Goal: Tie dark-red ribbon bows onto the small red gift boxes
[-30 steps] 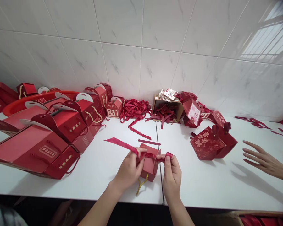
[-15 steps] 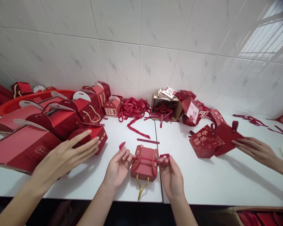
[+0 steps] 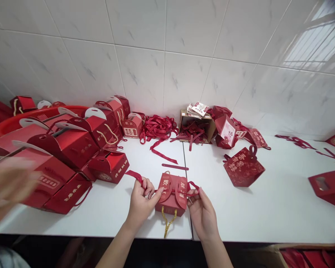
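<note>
A small red gift box [image 3: 171, 204] with a gold cord handle sits at the table's front, its two rounded flaps folded in towards each other on top. A red ribbon [image 3: 134, 174] runs through the flaps. My left hand [image 3: 142, 199] is closed on one end of it, the thumb touching the left flap. On the box's other side, my right hand [image 3: 202, 212] pinches a loop of the same ribbon. Just behind the box lies a dark red strip [image 3: 175, 166].
Red gift boxes [image 3: 67, 145] crowd the left, where a co-worker's blurred hand [image 3: 11, 186] shows. A ribbon heap [image 3: 159, 127] and a carton of strips [image 3: 210, 128] stand by the wall. Another red box [image 3: 243, 167] sits right, and a red box [image 3: 329, 188] lies at the right edge.
My left hand has moved slightly right onto the left flap; the flaps have folded closer together. The co-worker's left-side hand moved left; the right-side hand left view, and its red box moved right.
</note>
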Available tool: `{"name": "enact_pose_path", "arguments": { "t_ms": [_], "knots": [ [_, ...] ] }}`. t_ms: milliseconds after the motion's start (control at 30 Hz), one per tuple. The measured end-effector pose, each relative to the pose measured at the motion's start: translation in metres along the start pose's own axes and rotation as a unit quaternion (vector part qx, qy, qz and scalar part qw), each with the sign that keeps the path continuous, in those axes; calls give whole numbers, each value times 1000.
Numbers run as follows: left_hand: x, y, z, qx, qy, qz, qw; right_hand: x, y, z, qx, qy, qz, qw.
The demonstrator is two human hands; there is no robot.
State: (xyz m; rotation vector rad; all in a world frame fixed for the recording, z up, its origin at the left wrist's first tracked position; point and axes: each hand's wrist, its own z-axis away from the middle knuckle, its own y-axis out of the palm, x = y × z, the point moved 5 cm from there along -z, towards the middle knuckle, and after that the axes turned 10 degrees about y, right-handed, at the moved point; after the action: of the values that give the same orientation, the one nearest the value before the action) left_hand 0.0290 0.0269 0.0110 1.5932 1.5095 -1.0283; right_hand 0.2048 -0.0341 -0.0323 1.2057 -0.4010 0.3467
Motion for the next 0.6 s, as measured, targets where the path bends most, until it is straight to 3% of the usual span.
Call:
{"name": "enact_pose_path", "arguments": {
  "t_ms": [133, 233, 300, 433, 500, 600],
  "knots": [
    [3, -4, -1, -17, -43, 48, 998, -6, 2, -3, 8, 76, -62, 995],
    [9, -9, -1, -68, -112, 148, 980, -8, -1, -4, -12, 84, -92, 992],
    [13, -12, -1, -110, -177, 249, 946, -8, -6, -4, -34, 69, -109, 991],
    [17, -14, -6, -143, -285, 423, 848, -2, -11, -2, -54, 42, -114, 991],
    [14, -18, -11, -155, -280, 469, 823, 3, -12, -2, -56, 21, -100, 993],
    [7, -25, -18, -167, -244, 494, 818, 14, -10, 0, -58, -10, -79, 995]
  ]
}}
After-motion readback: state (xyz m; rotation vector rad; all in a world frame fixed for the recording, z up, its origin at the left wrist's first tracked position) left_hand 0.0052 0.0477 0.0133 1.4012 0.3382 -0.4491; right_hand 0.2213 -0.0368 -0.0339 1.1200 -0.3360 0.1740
